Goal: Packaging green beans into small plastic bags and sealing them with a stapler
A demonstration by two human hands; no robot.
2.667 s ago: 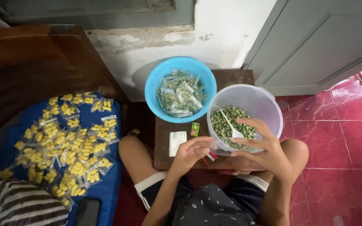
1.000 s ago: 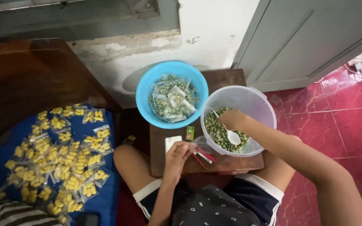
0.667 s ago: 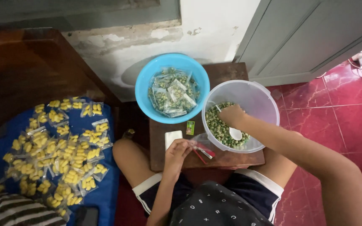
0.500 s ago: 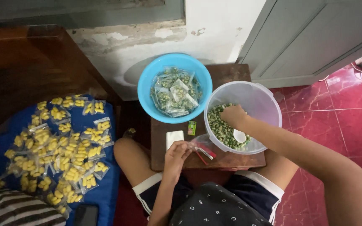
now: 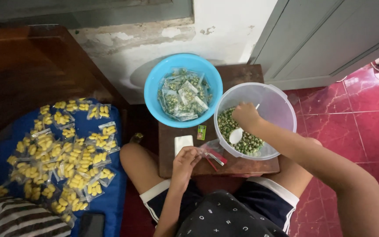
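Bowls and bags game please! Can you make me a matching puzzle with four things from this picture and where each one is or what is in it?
Things:
1. blue bowl
2. clear tub
3. blue cloth
4. right hand

Matches:
A. holds a white spoon
B. covered with small bags of yellow snacks
C. full of small bags of green peas
D. has loose green peas at the bottom

Pairs: 1-C, 2-D, 3-B, 4-A
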